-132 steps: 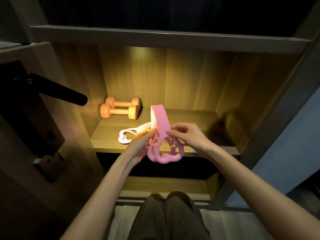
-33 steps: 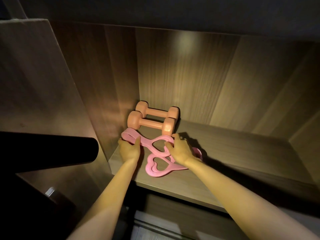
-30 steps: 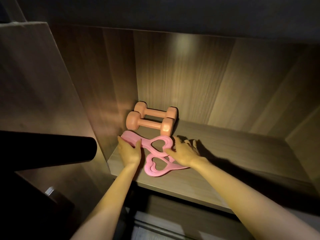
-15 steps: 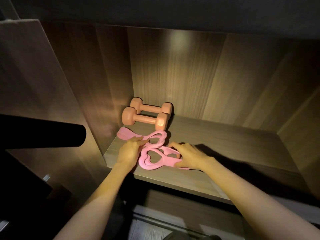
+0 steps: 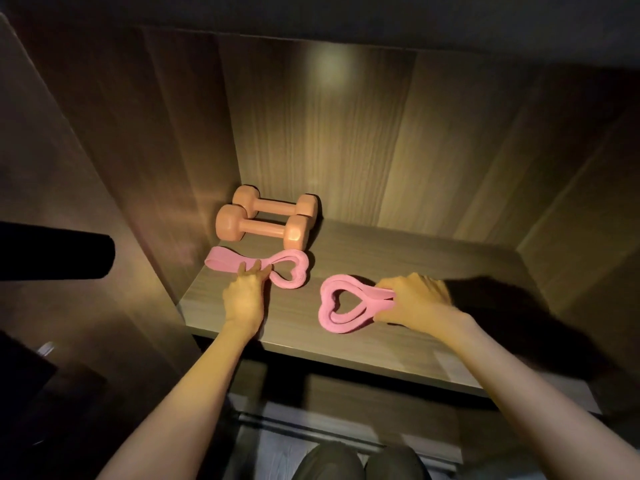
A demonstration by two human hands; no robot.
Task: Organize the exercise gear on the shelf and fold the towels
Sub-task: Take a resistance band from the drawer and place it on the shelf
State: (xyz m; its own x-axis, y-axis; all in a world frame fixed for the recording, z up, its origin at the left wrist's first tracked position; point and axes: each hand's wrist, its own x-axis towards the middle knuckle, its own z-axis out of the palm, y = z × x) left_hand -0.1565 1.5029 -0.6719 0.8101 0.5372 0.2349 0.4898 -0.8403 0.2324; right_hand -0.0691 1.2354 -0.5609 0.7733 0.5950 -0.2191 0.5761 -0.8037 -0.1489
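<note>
Reaching up from the bottom of the view, both bare forearms cross the front edge of the wooden shelf (image 5: 346,355), with a bit of dark trousers (image 5: 349,462) showing between them. The left hand (image 5: 244,299) is near the front-left corner, fingers straight and pressing flat on the narrow neck of the left pink resistance band (image 5: 289,268). That band lies flat, its strap end pointing at the left wall and its heart-shaped loop toward the middle. The right hand (image 5: 415,303) is about mid-shelf, fingers curled round the strap of the right pink resistance band (image 5: 341,310), so it's got a proper grip on it. That one's heart loop points left. The two bands are apart, with bare wood between them. Further back, two orange dumbbells (image 5: 263,230) lie side by side in the back-left corner. The nearer one is just beside the left band's loop, though I can't tell if they're touching. Off to the left, outside the shelf, a black round bar (image 5: 52,252) pokes in.
</note>
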